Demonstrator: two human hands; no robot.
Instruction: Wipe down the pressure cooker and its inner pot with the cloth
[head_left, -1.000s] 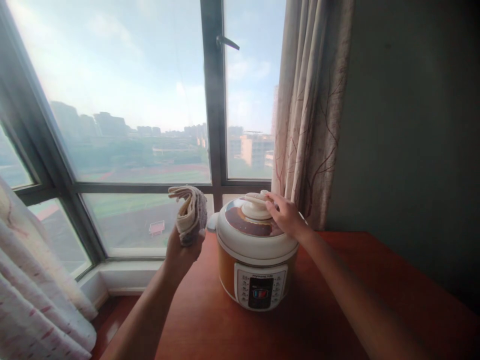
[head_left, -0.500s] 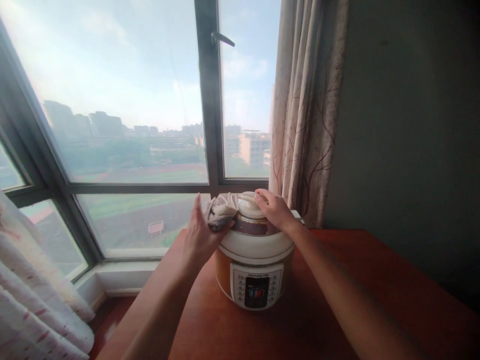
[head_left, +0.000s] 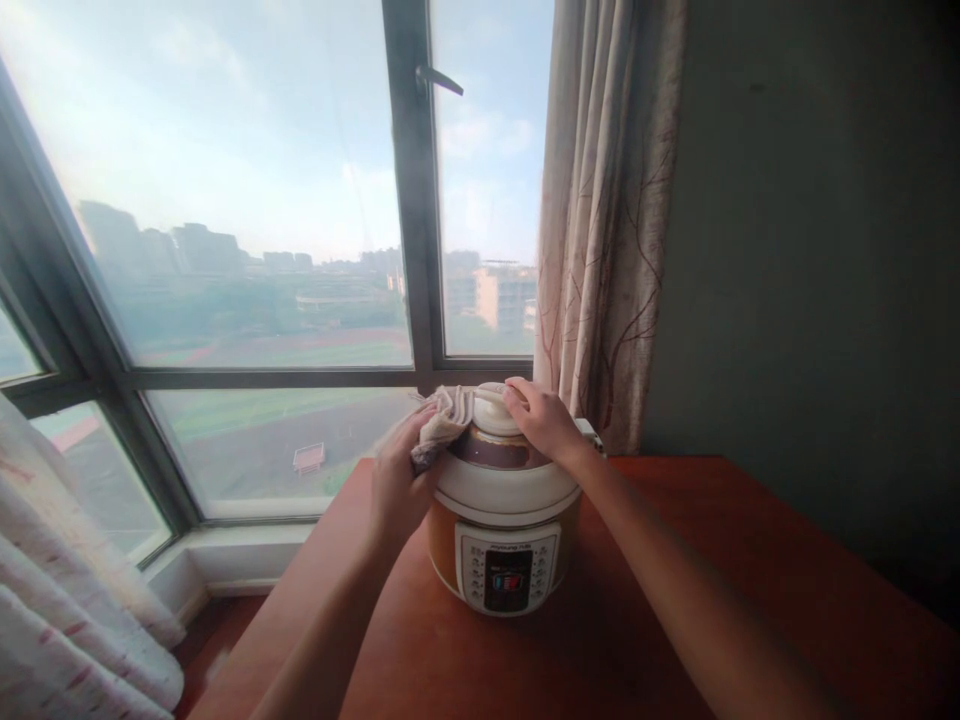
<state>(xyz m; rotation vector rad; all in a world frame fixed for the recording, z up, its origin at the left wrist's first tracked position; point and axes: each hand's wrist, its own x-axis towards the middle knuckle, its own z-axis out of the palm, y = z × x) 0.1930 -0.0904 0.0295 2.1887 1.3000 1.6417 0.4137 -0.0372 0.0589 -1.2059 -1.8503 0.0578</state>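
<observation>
An electric pressure cooker [head_left: 504, 495], white and orange-brown with a dark control panel on its front, stands upright on the reddish-brown table [head_left: 420, 660]. My left hand [head_left: 401, 465] is closed on a crumpled, light striped cloth [head_left: 448, 412] at the left edge of the lid. Some of the cloth is hidden by the fingers. My right hand [head_left: 546, 418] grips the white lid handle [head_left: 493, 410] from the right side, and its thumb and fingers curl over the top. The lid sits on the cooker.
Behind the table is a large window with dark frames [head_left: 416, 200]. A light patterned curtain [head_left: 600, 220] hangs at the back right, beside a dark wall [head_left: 795, 240]. Another curtain [head_left: 67, 570] hangs at the lower left, and a white sill [head_left: 240, 550] runs under the glass.
My left hand has drawn its fingers in around the cloth, which has changed its folds at the lid's left edge. The right hand stays on the handle. The view has shifted slightly.
</observation>
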